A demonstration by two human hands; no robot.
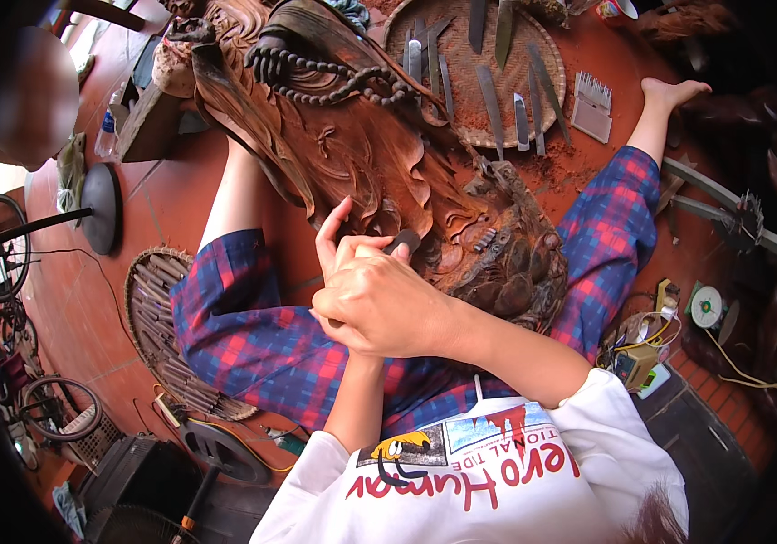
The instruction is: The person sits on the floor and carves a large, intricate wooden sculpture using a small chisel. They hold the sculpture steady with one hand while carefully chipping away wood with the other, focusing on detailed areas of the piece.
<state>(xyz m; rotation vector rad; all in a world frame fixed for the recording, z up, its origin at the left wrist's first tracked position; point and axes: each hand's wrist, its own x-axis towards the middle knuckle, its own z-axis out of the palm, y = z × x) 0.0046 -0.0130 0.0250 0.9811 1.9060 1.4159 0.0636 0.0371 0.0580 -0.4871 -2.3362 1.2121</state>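
A large brown wood carving (361, 172), a robed figure with a beaded string, lies tilted between my legs. My right hand (379, 304) is closed in a fist over my left hand; what it grips is hidden. From beneath it, fingers of my left hand (338, 236) reach toward the carving, one of them raised. By the left fingertips, against the carved robe folds, sits a small dark grey piece (403, 241), seemingly pinched there; its kind is unclear. Both hands are close to the carving's lower, rougher part.
A round woven tray (461, 100) with several flat files and blades lies beyond the carving. Beside it is a case of thin bits (592, 107). On the left, a basket (166, 326) holds chisel-like tools. Wires and a boxy device (635, 367) lie at right; a fan (225, 449) lies lower left.
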